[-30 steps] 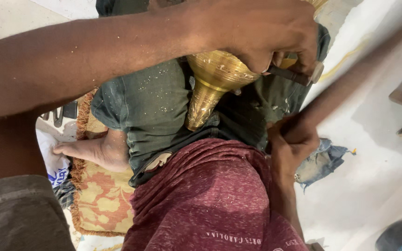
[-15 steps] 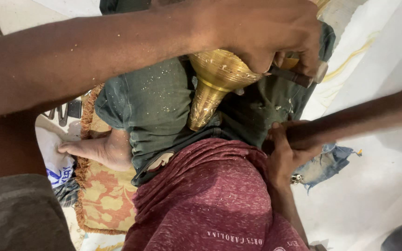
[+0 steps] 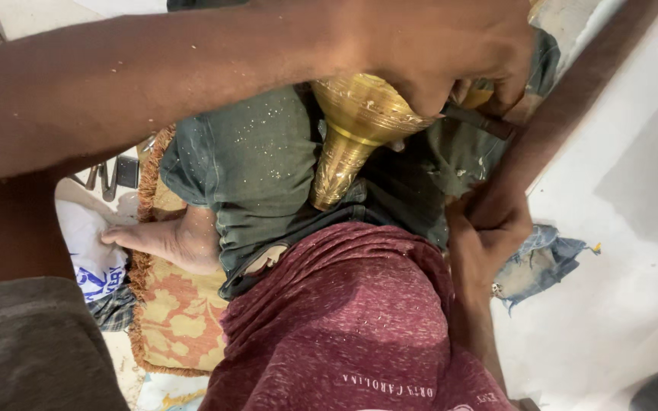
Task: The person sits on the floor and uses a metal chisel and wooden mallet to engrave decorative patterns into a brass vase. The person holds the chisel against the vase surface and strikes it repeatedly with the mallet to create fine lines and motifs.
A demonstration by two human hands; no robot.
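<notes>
While we sit cross-legged on a cushion, our left hand reaches across the top of the view and curls over the wide upper part of a brass vessel. Its fingers are bent and pressed together around the rim, and their tips pinch a short dark tool against the metal at the right edge.

That vessel lies in our lap, on the green trousers. Its broad body is uppermost, under the left hand; its ribbed neck tapers down toward our maroon shirt. Fine bright specks dot the trousers around it.

Our right hand sits lower, just right of the lap, closed in a fist around a long brown rod. That rod runs up and to the right, out of view at the top edge. We see the knuckles wrapped tight, with no gap between the fingers.

Our bare foot rests on the cushion, beside a white cloth. Some metal tools lie at the left, partly hidden behind our forearm. A crumpled blue rag lies on the pale floor, near the right hand.
</notes>
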